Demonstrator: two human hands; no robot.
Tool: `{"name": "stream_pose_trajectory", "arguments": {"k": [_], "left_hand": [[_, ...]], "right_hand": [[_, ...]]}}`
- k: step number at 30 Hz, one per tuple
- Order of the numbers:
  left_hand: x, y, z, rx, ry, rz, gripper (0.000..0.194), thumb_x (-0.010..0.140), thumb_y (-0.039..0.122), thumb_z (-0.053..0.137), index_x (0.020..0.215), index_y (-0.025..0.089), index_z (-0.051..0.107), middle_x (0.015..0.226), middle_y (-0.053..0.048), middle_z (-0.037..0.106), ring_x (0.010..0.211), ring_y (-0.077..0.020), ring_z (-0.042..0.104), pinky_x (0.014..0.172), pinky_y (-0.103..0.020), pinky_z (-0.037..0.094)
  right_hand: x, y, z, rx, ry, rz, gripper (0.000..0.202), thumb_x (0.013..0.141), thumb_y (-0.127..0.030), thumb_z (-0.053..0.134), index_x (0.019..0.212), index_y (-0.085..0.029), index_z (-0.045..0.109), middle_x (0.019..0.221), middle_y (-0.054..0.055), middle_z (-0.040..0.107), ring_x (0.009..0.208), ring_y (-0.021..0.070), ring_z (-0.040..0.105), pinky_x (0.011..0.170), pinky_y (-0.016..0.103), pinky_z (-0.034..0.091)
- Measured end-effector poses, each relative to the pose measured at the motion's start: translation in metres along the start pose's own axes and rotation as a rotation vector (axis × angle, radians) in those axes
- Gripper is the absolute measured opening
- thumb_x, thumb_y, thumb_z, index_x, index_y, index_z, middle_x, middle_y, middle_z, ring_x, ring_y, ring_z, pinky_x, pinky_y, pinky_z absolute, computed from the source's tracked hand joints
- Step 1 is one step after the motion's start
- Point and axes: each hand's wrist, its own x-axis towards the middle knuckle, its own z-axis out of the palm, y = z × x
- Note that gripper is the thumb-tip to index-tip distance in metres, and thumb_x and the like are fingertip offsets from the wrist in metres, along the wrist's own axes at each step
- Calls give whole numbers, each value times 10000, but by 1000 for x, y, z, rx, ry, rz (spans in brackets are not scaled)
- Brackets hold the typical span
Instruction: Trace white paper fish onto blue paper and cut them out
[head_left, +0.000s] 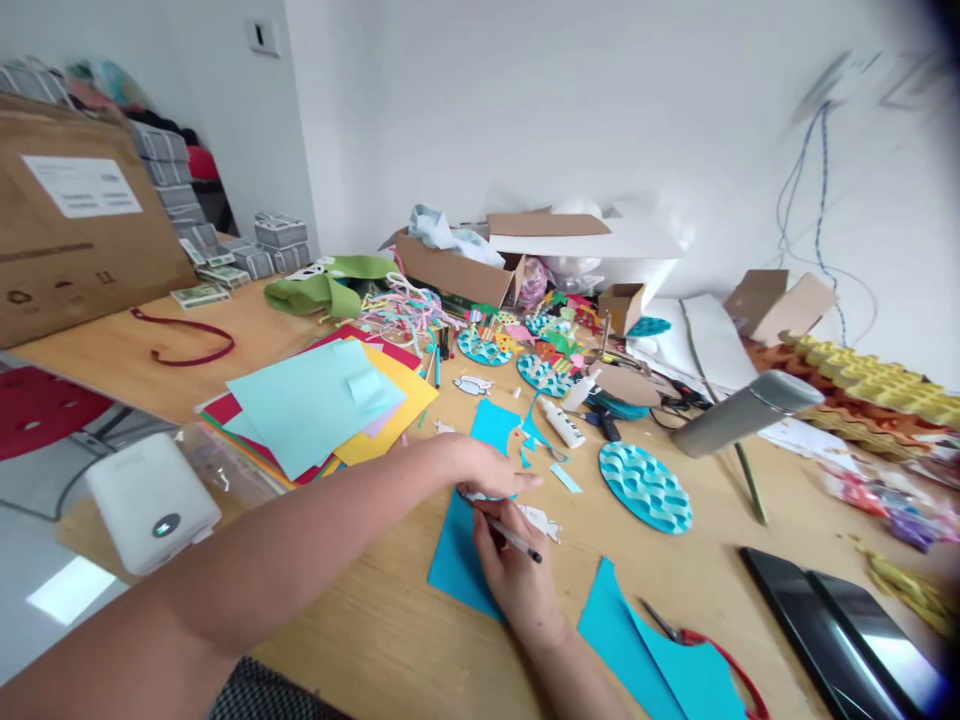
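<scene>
My right hand (pixel 521 575) grips a pen (pixel 514 538), its tip low over a sheet of blue paper (pixel 457 560). Across the far part of that sheet lies my left hand (pixel 487 465), fingers stretched out to the right and pressing down. A white paper cutout (pixel 541 522) with dark outlines sticks out beside my right hand; part of it is hidden. Just beyond my left hand are another blue piece (pixel 495 425) and small blue scraps. Red-handled scissors (pixel 694 637) lie partly under cut blue paper (pixel 630 640) to the right.
Stacked coloured paper (pixel 300 400) lies left, near a white device (pixel 154 500). Glue bottles (pixel 562 422), a wavy blue disc (pixel 645 487) and a grey tumbler (pixel 742 413) stand or lie to the right. Two dark phone-like slabs (pixel 802 630) are at the right edge. Cardboard boxes (pixel 457 265) line the wall.
</scene>
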Motion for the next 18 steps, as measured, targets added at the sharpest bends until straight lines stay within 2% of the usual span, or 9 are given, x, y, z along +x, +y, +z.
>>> {"name": "stream_pose_trajectory", "arguments": {"k": [3,10,14,18], "left_hand": [[4,0,2,-18,-63,14,695,852,703,288,1327,268,552,1283,-102,626,1172,-340,565,956,-458,415],[6,2,1,-34,-116,30,745,865,709,224,1339,232,544,1308,-124,604,1191,-338,553,969,-452,414],[4,4,0,-32,-117,29,763,880,691,212,1350,184,536,1336,-150,577,1205,-337,545,980,-444,412],[1,4,0,-37,-67,62,696,887,664,305,1319,189,572,1335,-138,578,1186,-322,565,955,-424,442]], "right_hand": [[-1,2,3,-3,-6,-38,130,896,-153,504,916,-193,626,842,61,701,743,182,666,668,280,515],[-1,4,5,-37,-22,-116,148,920,-142,493,984,-196,616,868,60,698,757,177,678,677,287,549],[-2,4,5,-63,-41,-135,155,928,-135,480,993,-193,607,890,69,704,792,187,692,695,297,562],[-2,5,6,-89,-45,-158,157,933,-133,476,1003,-191,604,884,80,705,782,196,698,675,303,568]]}}
